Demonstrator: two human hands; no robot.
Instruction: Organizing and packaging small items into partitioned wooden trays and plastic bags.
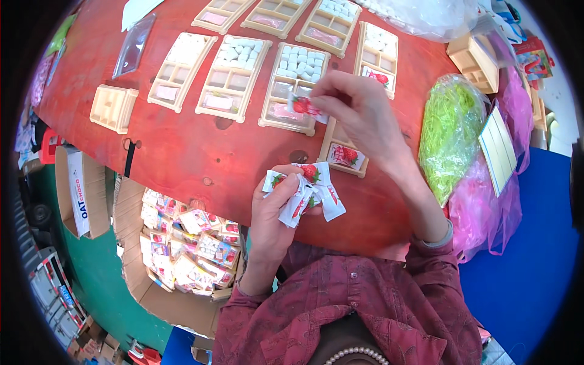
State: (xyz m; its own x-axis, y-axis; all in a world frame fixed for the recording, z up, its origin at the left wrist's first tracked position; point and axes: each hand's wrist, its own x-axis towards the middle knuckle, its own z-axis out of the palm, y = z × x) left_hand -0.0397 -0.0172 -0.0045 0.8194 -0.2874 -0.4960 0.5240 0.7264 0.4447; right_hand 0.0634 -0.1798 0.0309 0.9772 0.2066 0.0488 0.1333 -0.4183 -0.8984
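My left hand point(269, 213) is closed around a fanned bunch of small white sachets point(304, 198) printed with strawberries, above the near edge of the red table. Between thumb and fingers, my right hand point(362, 112) pinches one strawberry sachet point(301, 104). That sachet hangs over the lower end of a cream compartment tray point(268, 85), which holds white pillow-shaped pieces point(300, 62) and a pink packet point(286, 112). Partly hidden beneath my right hand lies another tray with a strawberry sachet point(347, 156) in its end compartment. A similar sachet point(378, 77) sits in the tray beyond.
More filled trays point(234, 79) stand in rows across the table point(176, 143). A stack of trays point(114, 108) sits at left. Below it, a cardboard box point(155, 292) holds many packed trays. Bags of green shreds point(453, 128) and pink plastic point(486, 207) crowd the right edge.
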